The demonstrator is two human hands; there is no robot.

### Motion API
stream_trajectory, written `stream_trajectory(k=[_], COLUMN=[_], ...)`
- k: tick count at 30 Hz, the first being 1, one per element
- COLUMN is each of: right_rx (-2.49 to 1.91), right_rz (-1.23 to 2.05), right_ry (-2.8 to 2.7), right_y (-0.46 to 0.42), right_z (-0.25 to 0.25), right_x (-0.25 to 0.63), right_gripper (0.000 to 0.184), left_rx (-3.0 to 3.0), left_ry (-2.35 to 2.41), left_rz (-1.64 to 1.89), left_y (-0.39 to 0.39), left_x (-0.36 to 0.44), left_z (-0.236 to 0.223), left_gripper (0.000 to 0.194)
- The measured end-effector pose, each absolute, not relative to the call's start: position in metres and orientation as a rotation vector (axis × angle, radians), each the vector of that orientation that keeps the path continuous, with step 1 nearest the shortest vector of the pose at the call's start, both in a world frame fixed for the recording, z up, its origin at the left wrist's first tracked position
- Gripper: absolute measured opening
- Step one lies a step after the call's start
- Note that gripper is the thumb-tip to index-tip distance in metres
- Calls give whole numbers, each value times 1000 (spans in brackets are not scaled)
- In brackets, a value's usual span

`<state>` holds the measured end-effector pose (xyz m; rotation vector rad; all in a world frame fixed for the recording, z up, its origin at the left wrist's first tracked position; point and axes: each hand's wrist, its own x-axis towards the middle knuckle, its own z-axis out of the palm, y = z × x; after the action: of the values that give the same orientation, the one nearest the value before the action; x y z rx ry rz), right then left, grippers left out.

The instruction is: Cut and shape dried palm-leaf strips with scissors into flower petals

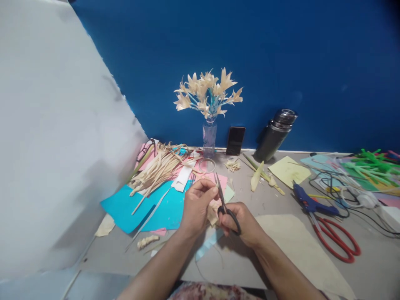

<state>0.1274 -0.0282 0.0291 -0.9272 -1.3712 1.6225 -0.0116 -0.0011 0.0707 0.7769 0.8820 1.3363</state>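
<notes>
My right hand [239,221] grips a small pair of black-handled scissors [222,200], its blades pointing up and away from me. Just to the left, my left hand [200,204] pinches a small pale piece close to the blades; its kind is too small to make out. A cream-coloured husk scrap [213,214] shows below and between the two hands. Under and beside my left hand lies a bright blue paper sheet [125,208]. Beyond the hands, a clear bottle [209,137] holds pale husk flowers [204,89] on blue stems.
Dried husk strips [159,166] are heaped at the left. A phone [235,141] and a dark thermos [275,135] lean against the blue wall. To the right are a blue glue gun [312,204], red-handled scissors [336,241], cables and green pipe cleaners [375,164].
</notes>
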Motion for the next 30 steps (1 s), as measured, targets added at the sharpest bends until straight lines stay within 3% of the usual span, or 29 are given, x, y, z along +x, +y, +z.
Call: stream_trajectory(k=[15, 30], right_rx=[-901, -894], right_rz=[1638, 1642], right_ry=[-1362, -1351], right_y=[-30, -29], right_z=[26, 28], right_x=[130, 129], right_gripper=[41, 45], left_rx=[800, 794], left_ry=[851, 867], left_rz=[1331, 1334], left_y=[-1, -1], left_x=[-11, -9], left_z=[67, 70], left_gripper=[19, 18])
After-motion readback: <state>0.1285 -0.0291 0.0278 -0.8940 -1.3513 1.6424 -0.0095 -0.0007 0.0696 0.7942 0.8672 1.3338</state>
